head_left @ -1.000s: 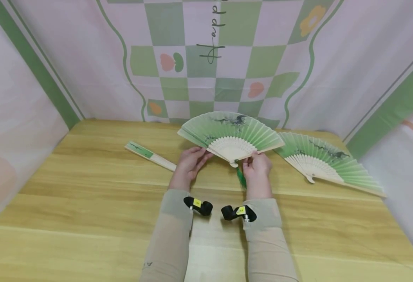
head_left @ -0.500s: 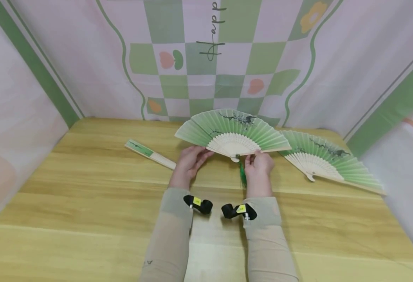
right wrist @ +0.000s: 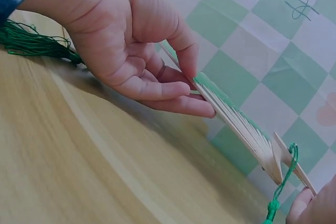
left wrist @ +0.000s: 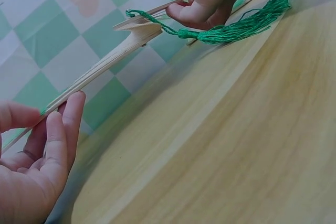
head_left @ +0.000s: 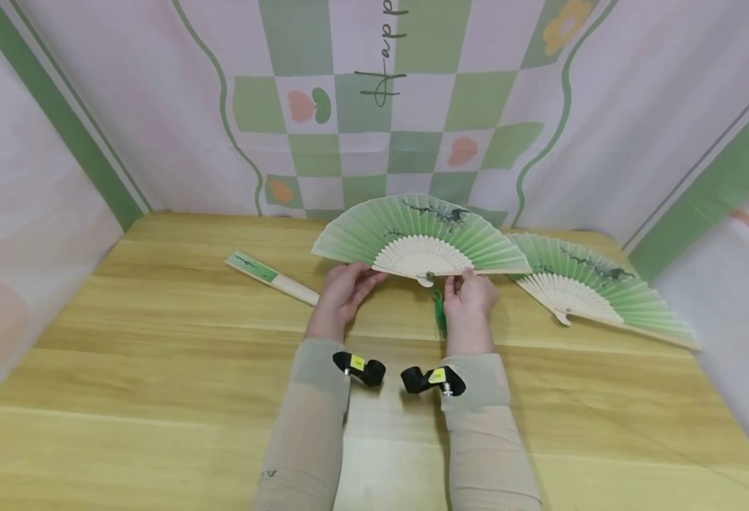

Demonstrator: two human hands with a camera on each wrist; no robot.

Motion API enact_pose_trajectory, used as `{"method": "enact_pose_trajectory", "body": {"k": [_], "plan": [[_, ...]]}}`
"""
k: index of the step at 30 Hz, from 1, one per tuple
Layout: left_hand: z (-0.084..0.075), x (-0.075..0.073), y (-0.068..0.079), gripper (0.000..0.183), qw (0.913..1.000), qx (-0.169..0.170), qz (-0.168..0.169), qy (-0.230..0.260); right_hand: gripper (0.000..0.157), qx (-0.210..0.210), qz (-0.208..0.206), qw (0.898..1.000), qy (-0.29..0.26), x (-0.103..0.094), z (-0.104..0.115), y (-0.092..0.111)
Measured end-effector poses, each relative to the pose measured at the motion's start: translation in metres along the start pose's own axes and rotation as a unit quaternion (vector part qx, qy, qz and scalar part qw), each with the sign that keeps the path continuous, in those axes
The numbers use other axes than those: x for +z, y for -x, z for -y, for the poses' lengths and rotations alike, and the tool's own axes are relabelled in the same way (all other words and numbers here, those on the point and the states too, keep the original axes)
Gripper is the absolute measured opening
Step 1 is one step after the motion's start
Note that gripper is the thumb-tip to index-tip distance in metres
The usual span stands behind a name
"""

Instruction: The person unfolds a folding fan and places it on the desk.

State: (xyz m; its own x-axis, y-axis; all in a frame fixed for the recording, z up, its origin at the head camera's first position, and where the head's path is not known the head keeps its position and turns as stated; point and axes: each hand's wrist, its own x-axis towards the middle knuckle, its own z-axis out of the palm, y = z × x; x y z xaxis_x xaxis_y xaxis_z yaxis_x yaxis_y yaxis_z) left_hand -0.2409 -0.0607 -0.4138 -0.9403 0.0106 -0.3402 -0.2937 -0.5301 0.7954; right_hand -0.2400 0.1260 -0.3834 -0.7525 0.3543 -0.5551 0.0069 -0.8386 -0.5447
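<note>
Over grained tabletop (head_left: 157,397) | pleated green fan (head_left: 419,226) | left hand (head_left: 342,292), right hand (head_left: 473,298): fingers (left wrist: 74,111) pinching outer ribs (left wrist: 126,49)

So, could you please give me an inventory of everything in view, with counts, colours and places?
table: one, light wood, beneath the fans
held fan: one, green and cream, spread open above the table
open fan: one, green and cream, on the table at right
folded fan: one, green and cream, on the table at left
tassels: two, green, one hanging from the held fan, one on the table
cloth backdrop: pieces uncertain, pale with green patterns, around the table
sleeves: two, beige, on the forearms
wrist devices: two, black with yellow labels, on the sleeves
left hand: one, bare, pinching the held fan
right hand: one, bare, pinching the held fan
</note>
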Motion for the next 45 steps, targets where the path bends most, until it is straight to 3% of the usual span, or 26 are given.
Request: {"method": "enact_pose_trajectory", "body": {"k": [5,9,17,22,28,34,45], "plan": [[0.001,0.000,-0.001,0.022,0.9998,0.002,0.000,0.020,0.017,-0.001,0.006,1.000,0.009,-0.001,0.004,0.002],[0.000,0.000,0.000,0.024,0.9996,0.008,0.000,0.027,0.024,-0.007,0.014,1.000,0.019,-0.001,0.007,0.005],[-0.002,0.004,0.003,0.018,0.9986,0.008,-0.020,0.048,0.055,0.045,0.023,0.999,-0.002,-0.005,0.016,0.014],[-0.005,0.005,0.003,0.015,0.9983,0.004,-0.030,0.050,0.056,0.064,0.022,0.998,0.004,-0.011,0.021,0.019],[-0.007,0.004,0.006,0.018,0.9991,-0.011,-0.032,0.027,0.051,0.083,0.017,0.996,0.033,-0.023,0.023,0.025],[-0.009,0.001,0.012,0.012,0.9993,-0.022,-0.021,0.022,0.056,0.101,0.039,0.992,0.068,-0.035,0.027,0.032],[-0.006,0.001,0.017,0.013,0.9976,-0.054,-0.010,-0.042,0.061,0.140,0.059,0.984,0.098,-0.060,0.041,0.040]]}}
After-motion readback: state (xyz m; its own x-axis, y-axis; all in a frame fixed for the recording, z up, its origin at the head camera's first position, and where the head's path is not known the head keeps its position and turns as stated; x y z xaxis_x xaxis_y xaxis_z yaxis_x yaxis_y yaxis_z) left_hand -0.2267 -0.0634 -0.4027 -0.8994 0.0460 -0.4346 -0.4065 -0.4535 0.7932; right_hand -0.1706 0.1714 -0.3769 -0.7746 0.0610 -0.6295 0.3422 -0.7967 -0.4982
